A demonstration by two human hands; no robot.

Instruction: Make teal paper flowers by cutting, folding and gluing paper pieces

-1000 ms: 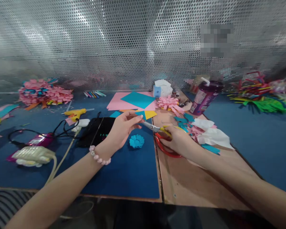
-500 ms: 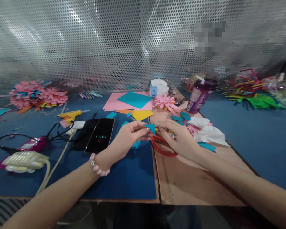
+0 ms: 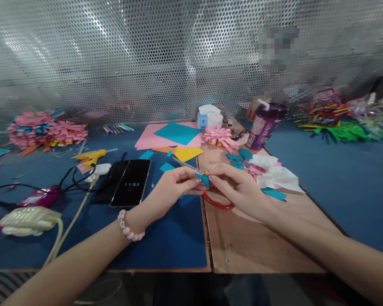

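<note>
Between my two hands is a small piece of blue paper [image 3: 203,179]. My left hand [image 3: 175,189], with a pink bead bracelet [image 3: 127,228] at the wrist, pinches its left side. The fingertips of my right hand [image 3: 236,187] are closed on its right edge. Under my hands lie scissors [image 3: 219,204] with red handles; their blades point away to the left and the handles are partly hidden by my fingers. Just beyond are a yellow paper piece [image 3: 187,154] and a blue paper square [image 3: 178,133] on pink sheets [image 3: 143,138].
Left of my hands lie a phone [image 3: 131,182], a yellow glue gun [image 3: 91,157] and a power strip [image 3: 28,219] with cables. Crumpled tissue [image 3: 282,178], a pink paper flower [image 3: 220,137], a tissue box [image 3: 207,120] and a purple cup [image 3: 264,126] stand to the right and back.
My right fingers have come in to the blue paper and now grip its right edge. The paper has tilted and looks bent. The scissor blades show more.
</note>
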